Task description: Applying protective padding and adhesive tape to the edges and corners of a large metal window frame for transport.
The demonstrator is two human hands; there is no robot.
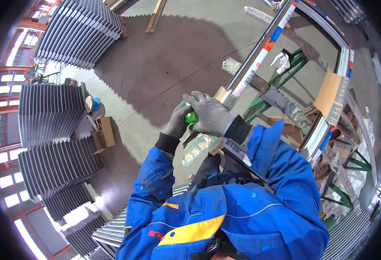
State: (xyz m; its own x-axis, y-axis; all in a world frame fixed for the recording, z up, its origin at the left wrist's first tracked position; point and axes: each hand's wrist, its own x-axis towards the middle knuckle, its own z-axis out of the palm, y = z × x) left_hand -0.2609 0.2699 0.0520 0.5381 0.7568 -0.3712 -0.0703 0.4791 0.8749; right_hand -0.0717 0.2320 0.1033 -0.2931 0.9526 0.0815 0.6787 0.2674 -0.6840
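Observation:
Both my hands wear grey gloves and meet at the near left corner of a long rectangular frame. My left hand (177,121) is closed on a bright green object (192,117), largely hidden, whose kind I cannot make out. Over it lies my right hand (213,115), its fingers curled round the green object from the other side. Beneath my hands a piece of printed cardboard (201,148) hangs at the frame's corner. The frame (253,69) has dark and white edges with blue and orange printed film. Clear wrapping (226,98) covers it beside my right hand.
Green metal stands (259,106) with padded bars hold the frame up on my right. Folded cardboard (332,97) wraps its right side. Tall stacks of grey profiles (49,110) stand along the left, near an open cardboard box (104,134). A wooden strip (156,16) lies on the floor ahead.

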